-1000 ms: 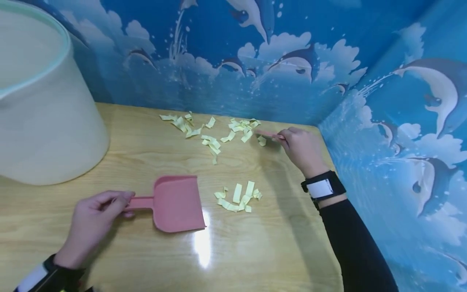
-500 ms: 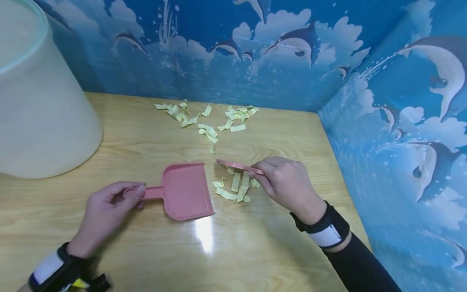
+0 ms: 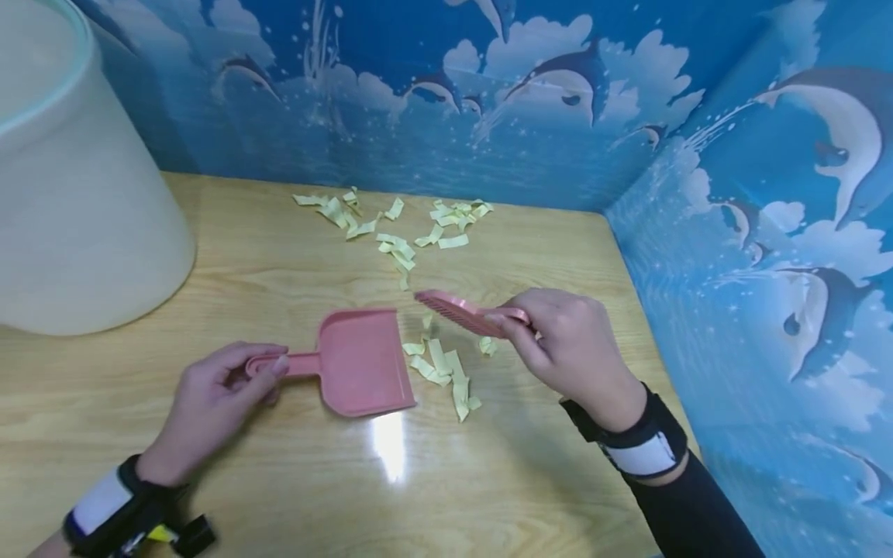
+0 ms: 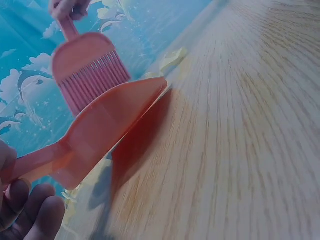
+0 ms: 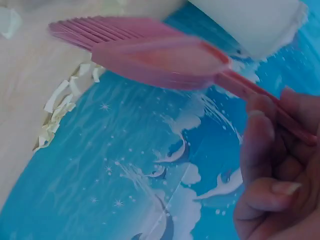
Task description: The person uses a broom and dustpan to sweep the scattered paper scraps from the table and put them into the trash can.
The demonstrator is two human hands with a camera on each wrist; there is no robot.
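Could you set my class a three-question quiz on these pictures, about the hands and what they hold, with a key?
1. Which tool does the right hand hold?
2. True or false: paper strips lie inside the dustpan.
3. Fill in: the left hand grips the dustpan by its ___.

Key
1. The brush.
2. False; they lie on the table.
3. handle

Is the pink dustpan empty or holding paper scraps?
Empty: in the head view, the dustpan shows a bare pink inside, and nearby paper scraps lie outside it.
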